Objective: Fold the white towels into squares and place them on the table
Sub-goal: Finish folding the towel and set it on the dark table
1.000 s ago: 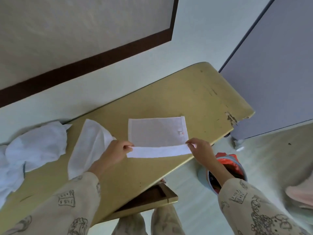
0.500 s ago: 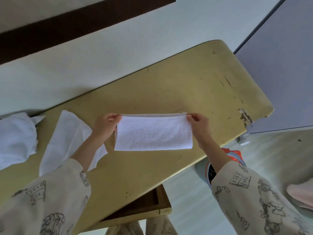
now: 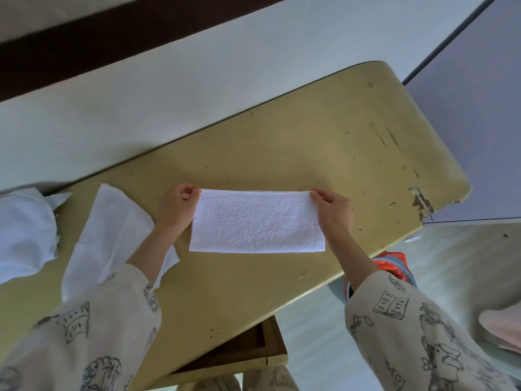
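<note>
A white towel (image 3: 257,221), folded in half into a long rectangle, lies flat on the worn yellow table (image 3: 324,142). My left hand (image 3: 176,208) pinches its far left corner. At the far right corner my right hand (image 3: 334,211) pinches the doubled edge. A second white towel (image 3: 112,235) lies loosely folded to the left, partly under my left forearm. A crumpled heap of white towels (image 3: 24,232) sits at the table's left end.
The table stands against a white wall (image 3: 169,94); its right end is rounded, with a chipped edge (image 3: 420,198). An open drawer (image 3: 239,351) juts out below the near edge. A bucket with red contents (image 3: 394,266) stands on the floor at the right.
Both hands lifted the towel's near edge and carried it over to the far edge, which halved the towel. The view has tilted down and moved closer.
</note>
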Available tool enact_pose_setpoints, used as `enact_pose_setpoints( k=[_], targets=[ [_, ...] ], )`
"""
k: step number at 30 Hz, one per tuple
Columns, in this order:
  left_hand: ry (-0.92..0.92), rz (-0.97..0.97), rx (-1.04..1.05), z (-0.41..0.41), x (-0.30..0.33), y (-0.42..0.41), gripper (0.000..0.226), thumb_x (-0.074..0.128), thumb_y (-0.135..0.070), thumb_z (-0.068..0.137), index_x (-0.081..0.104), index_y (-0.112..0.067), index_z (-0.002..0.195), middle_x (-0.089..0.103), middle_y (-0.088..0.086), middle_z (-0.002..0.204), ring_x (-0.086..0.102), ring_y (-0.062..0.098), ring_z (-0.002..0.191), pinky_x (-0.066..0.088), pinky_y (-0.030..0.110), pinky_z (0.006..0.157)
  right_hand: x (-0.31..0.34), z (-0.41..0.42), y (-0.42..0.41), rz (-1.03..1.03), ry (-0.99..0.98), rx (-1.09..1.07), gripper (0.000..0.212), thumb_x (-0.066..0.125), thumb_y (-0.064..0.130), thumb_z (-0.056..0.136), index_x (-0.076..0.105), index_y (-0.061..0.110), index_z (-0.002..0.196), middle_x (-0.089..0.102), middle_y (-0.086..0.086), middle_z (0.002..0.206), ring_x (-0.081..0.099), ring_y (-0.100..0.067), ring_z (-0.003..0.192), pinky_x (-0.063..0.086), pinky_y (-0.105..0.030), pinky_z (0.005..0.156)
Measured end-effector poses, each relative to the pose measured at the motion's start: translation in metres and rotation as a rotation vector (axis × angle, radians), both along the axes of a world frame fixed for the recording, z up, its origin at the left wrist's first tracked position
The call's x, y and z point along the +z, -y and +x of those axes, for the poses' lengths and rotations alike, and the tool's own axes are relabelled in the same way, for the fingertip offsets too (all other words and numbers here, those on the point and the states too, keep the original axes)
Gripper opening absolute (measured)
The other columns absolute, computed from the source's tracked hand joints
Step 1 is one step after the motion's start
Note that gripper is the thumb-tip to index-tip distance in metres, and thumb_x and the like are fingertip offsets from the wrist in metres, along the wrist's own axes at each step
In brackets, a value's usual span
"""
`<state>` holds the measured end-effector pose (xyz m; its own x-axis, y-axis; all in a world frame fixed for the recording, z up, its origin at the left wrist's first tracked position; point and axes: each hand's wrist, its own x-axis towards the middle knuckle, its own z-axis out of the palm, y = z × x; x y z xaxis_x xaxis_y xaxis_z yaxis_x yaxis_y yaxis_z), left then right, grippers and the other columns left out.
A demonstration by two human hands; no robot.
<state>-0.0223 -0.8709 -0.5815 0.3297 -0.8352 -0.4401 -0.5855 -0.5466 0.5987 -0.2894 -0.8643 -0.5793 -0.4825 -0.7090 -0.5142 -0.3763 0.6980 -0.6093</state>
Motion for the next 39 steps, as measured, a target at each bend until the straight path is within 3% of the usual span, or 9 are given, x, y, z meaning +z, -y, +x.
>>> enact_pose_setpoints(
  k=[5,9,14,19,27,29,32,35,39],
  targets=[
    [-0.025,-0.033,0.013,0.001,-0.002,0.000,0.022,0.053,-0.019,0.092,0.064,-0.005,0.105,0.062,0.003,0.088,0.052,0.011,0.074,0.035,0.011,0.061,-0.001,0.004,-0.001,0.003,-0.023,0.001,0.025,0.053,0.033,0.087,0.071,0.034,0.105,0.068,0.009,0.103,0.061,-0.013,0.083,0.042,-0.025,0.063],
    [-0.035,-0.054,0.036,0.001,-0.002,-0.001,0.019,0.055,-0.018,0.090,0.067,-0.010,0.101,0.064,0.001,0.090,0.055,0.012,0.083,0.039,0.020,0.069,0.001,0.005,0.000,0.002,-0.056,0.018,0.026,0.053,0.031,0.089,0.070,0.032,0.107,0.068,0.008,0.103,0.060,-0.013,0.084,0.044,-0.025,0.065],
    [0.002,-0.081,0.034,0.000,-0.003,-0.003,0.013,0.057,-0.018,0.089,0.065,-0.010,0.094,0.062,0.000,0.087,0.054,0.012,0.081,0.038,0.024,0.074,0.003,0.005,-0.001,-0.017,-0.083,0.034,0.025,0.053,0.031,0.091,0.068,0.031,0.110,0.067,0.008,0.102,0.055,-0.010,0.082,0.046,-0.026,0.071],
    [0.014,-0.083,0.010,-0.001,-0.003,-0.004,0.014,0.054,-0.019,0.091,0.063,-0.009,0.096,0.061,-0.001,0.088,0.054,0.013,0.082,0.039,0.025,0.074,0.002,0.009,-0.001,-0.020,-0.094,0.002,0.024,0.053,0.034,0.088,0.070,0.035,0.105,0.069,0.005,0.100,0.061,-0.017,0.087,0.053,-0.036,0.079],
    [0.060,-0.085,0.031,-0.006,0.000,-0.004,0.024,0.050,-0.024,0.093,0.059,-0.006,0.106,0.062,0.002,0.095,0.053,0.015,0.085,0.037,0.025,0.075,-0.004,0.008,-0.001,-0.033,-0.182,0.073,0.027,0.047,0.041,0.093,0.066,0.024,0.103,0.061,0.000,0.090,0.055,-0.019,0.074,0.042,-0.026,0.062],
    [0.113,-0.053,0.024,-0.003,-0.001,-0.006,0.029,0.047,-0.027,0.095,0.055,-0.005,0.113,0.061,0.009,0.105,0.055,0.022,0.094,0.039,0.029,0.078,-0.001,0.009,-0.004,-0.072,-0.247,0.136,0.029,0.047,0.040,0.094,0.060,0.024,0.115,0.051,-0.002,0.099,0.052,-0.021,0.081,0.042,-0.029,0.065],
    [0.323,-0.139,-0.144,-0.002,-0.002,-0.013,0.024,0.047,-0.022,0.094,0.055,-0.008,0.111,0.057,0.016,0.107,0.051,0.031,0.101,0.042,0.039,0.082,-0.001,0.012,-0.007,-0.240,-0.462,0.304,0.036,0.055,0.027,0.092,0.056,0.017,0.126,0.053,-0.011,0.111,0.051,-0.026,0.099,0.043,-0.038,0.081],
    [0.422,-0.285,-0.406,-0.017,0.000,-0.009,0.013,0.055,-0.014,0.091,0.062,-0.011,0.101,0.059,0.011,0.098,0.052,0.031,0.095,0.040,0.038,0.079,-0.004,0.023,-0.001,-0.436,-0.529,0.545,0.017,0.066,0.014,0.083,0.069,0.014,0.100,0.060,-0.010,0.097,0.055,-0.030,0.092,0.036,-0.035,0.077],
    [0.344,-0.362,-0.602,-0.046,-0.003,0.007,0.008,0.059,-0.016,0.089,0.066,-0.014,0.091,0.060,0.007,0.091,0.052,0.028,0.092,0.032,0.031,0.077,-0.011,0.040,0.010,-0.501,-0.543,0.772,0.008,0.072,0.012,0.075,0.070,0.014,0.083,0.062,-0.005,0.086,0.057,-0.028,0.083,0.035,-0.035,0.072]
  ],
)
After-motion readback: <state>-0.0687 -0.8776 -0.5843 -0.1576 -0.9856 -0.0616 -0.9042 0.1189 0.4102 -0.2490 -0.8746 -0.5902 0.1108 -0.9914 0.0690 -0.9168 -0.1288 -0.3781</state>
